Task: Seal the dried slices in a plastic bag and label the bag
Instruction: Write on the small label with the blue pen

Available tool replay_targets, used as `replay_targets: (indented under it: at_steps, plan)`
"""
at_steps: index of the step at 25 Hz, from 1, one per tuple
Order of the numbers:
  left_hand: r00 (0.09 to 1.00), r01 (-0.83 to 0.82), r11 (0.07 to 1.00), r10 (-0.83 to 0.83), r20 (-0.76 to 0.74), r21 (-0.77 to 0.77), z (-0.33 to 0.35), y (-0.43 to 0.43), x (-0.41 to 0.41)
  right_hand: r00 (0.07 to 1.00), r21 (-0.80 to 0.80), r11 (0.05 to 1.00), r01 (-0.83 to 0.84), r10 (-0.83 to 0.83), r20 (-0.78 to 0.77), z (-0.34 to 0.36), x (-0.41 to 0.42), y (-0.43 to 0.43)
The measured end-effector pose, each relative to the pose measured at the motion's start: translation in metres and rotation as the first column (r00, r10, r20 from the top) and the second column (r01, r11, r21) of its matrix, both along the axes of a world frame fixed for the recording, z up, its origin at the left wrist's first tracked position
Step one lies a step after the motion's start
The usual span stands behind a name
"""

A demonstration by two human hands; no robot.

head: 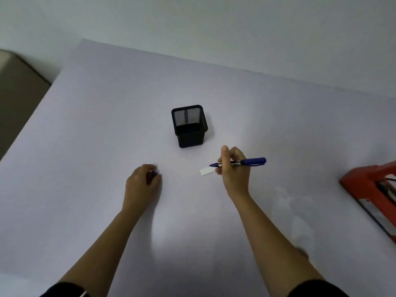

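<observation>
At the far left a beige thing (19, 86) is cut off by the edge of the view, and too little of it shows to tell what it is. The white table (96, 125) fills most of the view. The left hand (142, 181) rests on the table with its fingers curled around a small purple cap (154, 173). Only the tip of the cap peeks out, and the rest is hidden in the fist.

A black mesh pen pot (188, 125) stands upright further back, between the hands and apart from both. Its dark inside shows no contents.

Near the middle a small white label (206, 170) lies flat on the table, its right end hidden under the right hand (234, 170). That hand grips a blue marker (246, 162), with the tip at the label's far edge. Whether the tip touches the paper cannot be told, and no writing can be made out.

To the right of the forearm lies a pale see-through patch (300, 224), too faint to identify. A red machine (368, 185) is cut off at the right edge. Dark sleeves (64, 290) are cropped at the bottom.
</observation>
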State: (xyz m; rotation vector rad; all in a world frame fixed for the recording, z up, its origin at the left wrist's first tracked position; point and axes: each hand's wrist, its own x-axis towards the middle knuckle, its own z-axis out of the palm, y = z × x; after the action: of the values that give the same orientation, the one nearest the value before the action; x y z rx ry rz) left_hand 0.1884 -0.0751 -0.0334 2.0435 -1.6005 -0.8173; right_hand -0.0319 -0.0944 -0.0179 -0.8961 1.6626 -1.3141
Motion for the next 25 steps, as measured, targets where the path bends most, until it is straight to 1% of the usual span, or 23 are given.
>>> replay_targets:
  at_steps: [2,3,4,5,6,7,8,10,13,16,20,23,25]
  plan:
    - [0.991,-0.124,0.992,0.124,-0.044,-0.013,0.005,0.005,0.000,1.000,-0.007,1.000,0.001,-0.001,0.027,-0.011,0.006,0.001]
    - [0.983,-0.180,0.981,0.177,-0.050,-0.072,0.007,0.011,-0.002,1.000,-0.020,1.000,-0.001,0.001,0.015,-0.017,0.007,0.000]
    - [0.981,-0.192,0.968,0.186,-0.050,-0.164,0.010,0.018,-0.006,1.000,-0.041,0.999,-0.003,0.002,-0.023,-0.024,0.007,-0.001]
    - [0.991,-0.136,0.953,0.131,-0.036,-0.271,0.011,0.024,-0.012,0.998,-0.067,0.998,-0.011,0.006,-0.070,-0.030,0.008,-0.003]
    - [1.000,-0.021,0.934,0.023,0.000,-0.356,0.009,0.028,-0.018,0.994,-0.086,0.996,-0.024,0.015,-0.104,-0.035,0.009,-0.005]
    - [0.994,0.107,0.906,-0.101,0.037,-0.409,0.004,0.029,-0.023,0.992,-0.095,0.995,-0.036,0.024,-0.123,-0.040,0.009,-0.006]
    - [0.977,0.209,0.884,-0.205,0.055,-0.419,-0.002,0.027,-0.029,0.991,-0.105,0.994,-0.043,0.029,-0.131,-0.043,0.010,-0.007]
    - [0.948,0.313,0.880,-0.315,0.053,-0.358,-0.018,0.014,-0.041,0.990,-0.133,0.990,-0.052,0.034,-0.140,-0.049,0.010,-0.007]
    - [0.927,0.375,0.897,-0.363,0.093,-0.235,-0.032,-0.002,-0.057,0.985,-0.145,0.987,-0.073,0.048,-0.168,-0.055,0.010,-0.007]
    - [0.939,0.343,0.920,-0.330,0.097,-0.191,-0.039,-0.010,-0.064,0.980,-0.139,0.987,-0.081,0.053,-0.193,-0.057,0.012,-0.007]
    - [0.946,0.305,0.933,-0.275,0.170,-0.191,-0.045,-0.010,-0.070,0.979,-0.151,0.987,-0.063,0.032,-0.202,-0.056,0.014,-0.007]
    - [0.957,0.269,0.943,-0.239,0.166,-0.195,-0.046,-0.009,-0.075,0.979,-0.180,0.981,-0.070,0.033,-0.200,-0.057,0.015,-0.006]
    - [0.953,0.273,0.942,-0.237,0.189,-0.194,-0.047,-0.007,-0.077,0.981,-0.198,0.978,-0.066,0.027,-0.192,-0.058,0.016,-0.005]
